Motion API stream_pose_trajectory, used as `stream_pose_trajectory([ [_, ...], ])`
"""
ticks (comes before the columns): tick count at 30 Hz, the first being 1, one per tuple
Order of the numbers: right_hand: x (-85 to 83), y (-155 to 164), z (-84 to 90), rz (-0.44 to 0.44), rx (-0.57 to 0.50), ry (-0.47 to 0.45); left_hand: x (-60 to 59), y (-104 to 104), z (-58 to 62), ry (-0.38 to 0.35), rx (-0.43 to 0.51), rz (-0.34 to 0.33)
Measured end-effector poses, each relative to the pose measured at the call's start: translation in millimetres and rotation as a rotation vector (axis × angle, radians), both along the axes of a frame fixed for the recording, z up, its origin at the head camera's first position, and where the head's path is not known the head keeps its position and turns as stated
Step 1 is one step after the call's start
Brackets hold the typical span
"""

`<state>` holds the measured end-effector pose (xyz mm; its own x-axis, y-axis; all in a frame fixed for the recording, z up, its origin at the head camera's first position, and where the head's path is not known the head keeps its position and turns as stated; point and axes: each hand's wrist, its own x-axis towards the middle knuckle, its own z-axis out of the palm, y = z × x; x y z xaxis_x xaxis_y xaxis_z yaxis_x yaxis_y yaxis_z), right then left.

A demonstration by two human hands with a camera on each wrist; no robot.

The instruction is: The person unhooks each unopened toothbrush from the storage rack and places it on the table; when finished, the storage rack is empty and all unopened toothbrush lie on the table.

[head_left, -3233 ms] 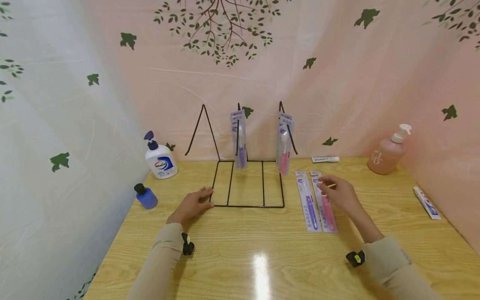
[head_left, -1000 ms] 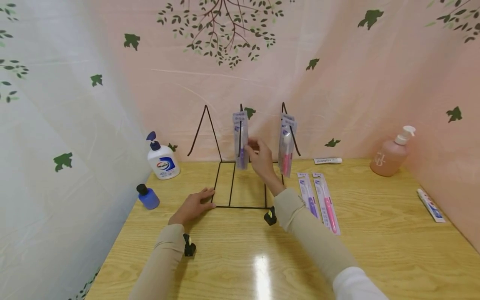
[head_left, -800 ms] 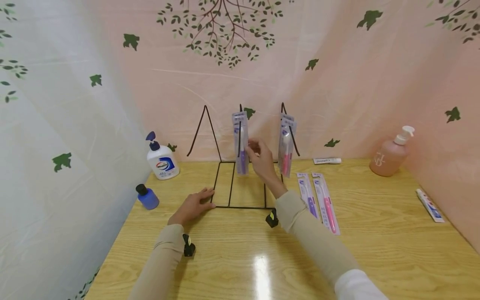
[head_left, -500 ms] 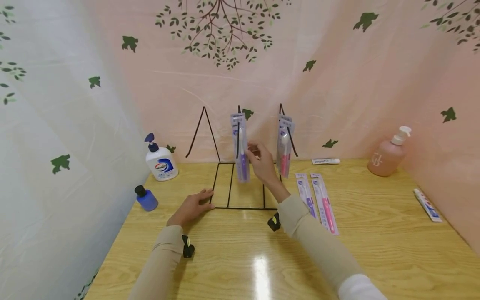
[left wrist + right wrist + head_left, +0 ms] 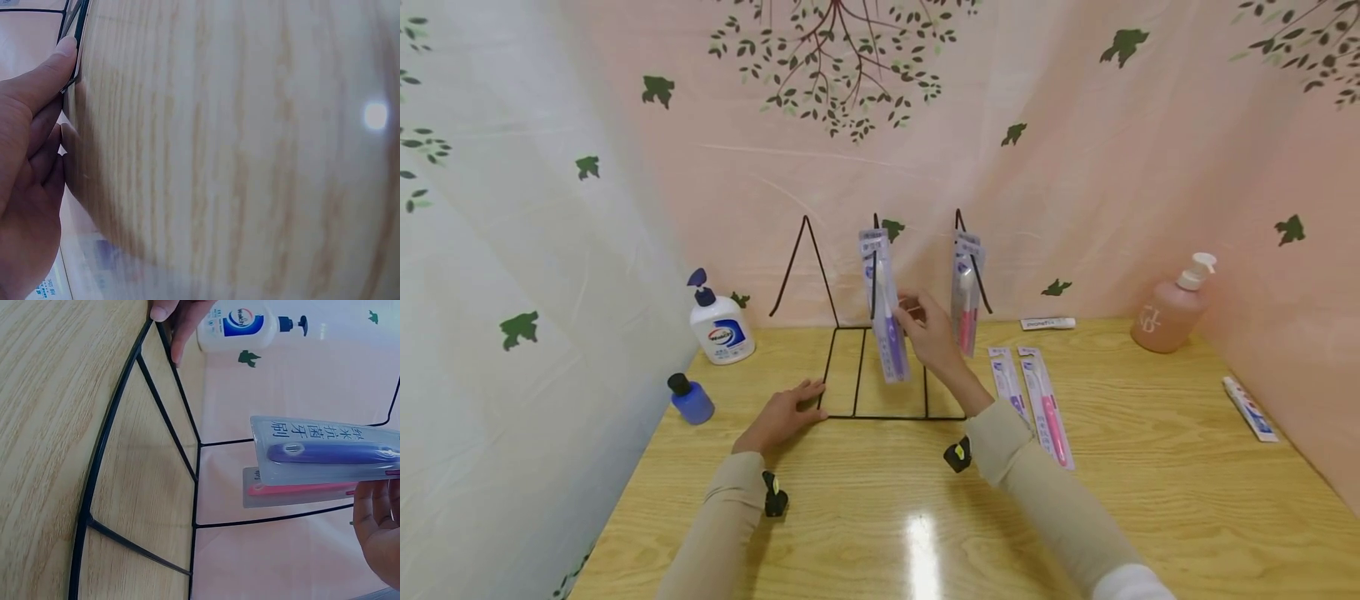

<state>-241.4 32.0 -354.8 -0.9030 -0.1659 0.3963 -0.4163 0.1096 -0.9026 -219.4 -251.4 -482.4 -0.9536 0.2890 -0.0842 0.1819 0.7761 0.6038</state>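
In the head view my right hand (image 5: 928, 329) pinches the edge of a packaged purple toothbrush (image 5: 891, 342) at the middle hook of a black wire rack (image 5: 880, 417). The pack tilts, its lower end toward me, and its top overlaps the hook. In the right wrist view a pink toothbrush pack (image 5: 275, 490) shows behind it. Another pink pack (image 5: 967, 292) hangs on the right hook; the left hook (image 5: 790, 267) carries none. My left hand (image 5: 782, 414) rests at the rack's front left corner, thumb and fingertips on the wires, fingers fairly straight.
Two toothbrush packs, one purple (image 5: 1002, 367) and one pink (image 5: 1048, 412), lie right of the rack. A white pump bottle (image 5: 722, 329) and blue bottle (image 5: 692, 400) stand left. Toothpaste tubes (image 5: 1048, 323) and a pink pump bottle (image 5: 1168, 312) are at the right.
My right hand has gone from the packs on the table to the middle hook. The purple pack's lower end has swung down and toward me. My left hand stays at the corner.
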Motion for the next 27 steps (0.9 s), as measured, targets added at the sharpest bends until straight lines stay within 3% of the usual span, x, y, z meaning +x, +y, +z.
stream_pose_trajectory([
  [2, 0.8, 1.5, -0.7, 0.01, 0.007, 0.0, -0.5, -0.3, -0.8, 0.002, -0.002, -0.004],
  [9, -16.6, 4.4, -28.0, 0.005, 0.026, 0.023, -1.1, -1.3, -1.5, 0.006, -0.001, -0.016],
  [27, -0.7, 13.2, -28.0, 0.047, 0.04, 0.06, -0.8, -1.7, -0.1, -0.002, 0.001, -0.012],
])
